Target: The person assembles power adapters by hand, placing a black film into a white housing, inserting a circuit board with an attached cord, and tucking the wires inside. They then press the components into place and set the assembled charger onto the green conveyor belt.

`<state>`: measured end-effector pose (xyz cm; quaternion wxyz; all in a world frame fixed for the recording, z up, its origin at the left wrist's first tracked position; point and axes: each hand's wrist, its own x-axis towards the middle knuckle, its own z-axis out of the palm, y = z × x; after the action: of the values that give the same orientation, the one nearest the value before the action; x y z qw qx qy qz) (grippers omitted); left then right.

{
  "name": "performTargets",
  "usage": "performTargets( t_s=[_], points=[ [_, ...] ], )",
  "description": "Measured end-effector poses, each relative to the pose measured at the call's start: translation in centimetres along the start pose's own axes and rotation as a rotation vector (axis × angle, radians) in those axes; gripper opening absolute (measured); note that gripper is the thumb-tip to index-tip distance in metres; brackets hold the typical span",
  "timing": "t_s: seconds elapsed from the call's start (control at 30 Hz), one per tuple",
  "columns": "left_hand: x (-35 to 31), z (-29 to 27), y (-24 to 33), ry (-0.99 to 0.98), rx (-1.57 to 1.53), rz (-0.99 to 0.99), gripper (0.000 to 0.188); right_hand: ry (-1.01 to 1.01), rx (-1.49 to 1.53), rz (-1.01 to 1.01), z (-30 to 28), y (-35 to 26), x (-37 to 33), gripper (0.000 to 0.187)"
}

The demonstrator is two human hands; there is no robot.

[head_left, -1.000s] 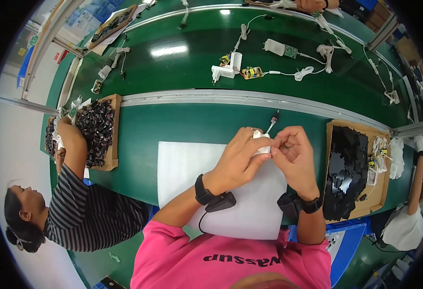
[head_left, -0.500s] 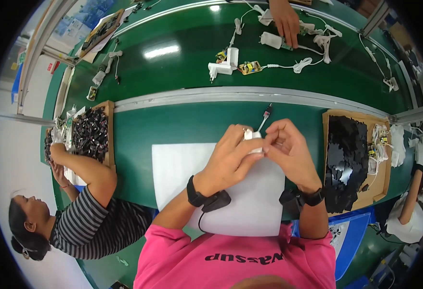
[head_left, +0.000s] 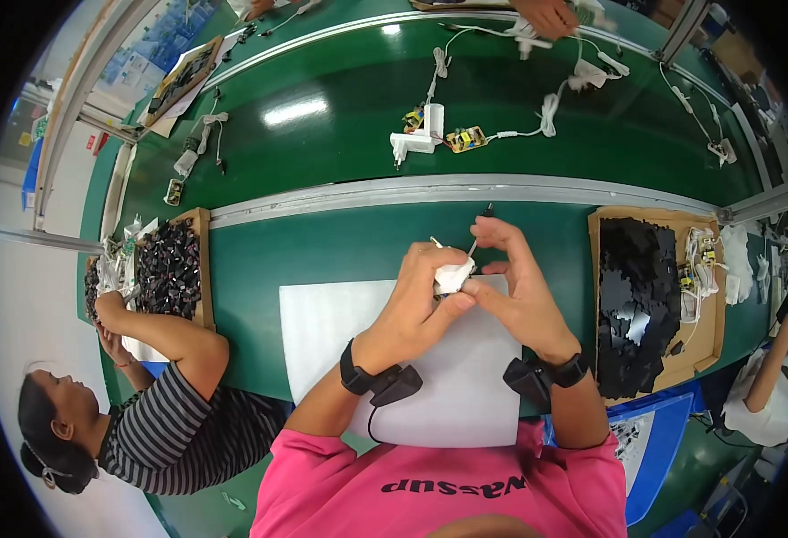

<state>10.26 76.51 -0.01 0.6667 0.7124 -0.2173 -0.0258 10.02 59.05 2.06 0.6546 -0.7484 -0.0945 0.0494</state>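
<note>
Above the white foam sheet [head_left: 394,394], my left hand [head_left: 412,305] is closed around a white plug adapter [head_left: 452,273] with metal prongs at its far end. My right hand [head_left: 528,300] meets it from the other side, its thumb pressed to the adapter's near edge. The right index finger reaches up along a short cord ending in a dark connector [head_left: 489,211]. My fingers cover part of the housing, so its inside is hard to make out.
To the right, a cardboard tray [head_left: 706,354] holds black sheet pieces and circuit boards with white cords. At left, a co-worker's arm [head_left: 165,332] reaches to a box of small black parts [head_left: 169,264]. Beyond the metal rail [head_left: 394,190], opened adapters [head_left: 425,134] lie on a green belt.
The adapter has tilted and moved slightly left and toward me. My right fingers have shifted onto the cord beside it. Across the belt, another person's hand has lifted an adapter away.
</note>
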Motion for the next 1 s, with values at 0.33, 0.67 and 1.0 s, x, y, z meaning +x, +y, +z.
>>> performTargets(
  t_s=[0.33,0.67,1.0],
  points=[
    [1.6,-0.9,0.3,-0.056,-0.238,-0.18,0.022,-0.091,0.2,-0.024,0.3,1.2,0.6,0.046],
    [0.8,0.4,-0.8,0.086,-0.26,-0.207,0.024,-0.026,0.084,0.039,1.4,1.3,0.8,0.04],
    [1.4,-0.4,-1.4,-0.021,-0.43,-0.179,0.028,-0.06,0.196,0.008,0.8,1.1,0.8,0.039]
  ],
)
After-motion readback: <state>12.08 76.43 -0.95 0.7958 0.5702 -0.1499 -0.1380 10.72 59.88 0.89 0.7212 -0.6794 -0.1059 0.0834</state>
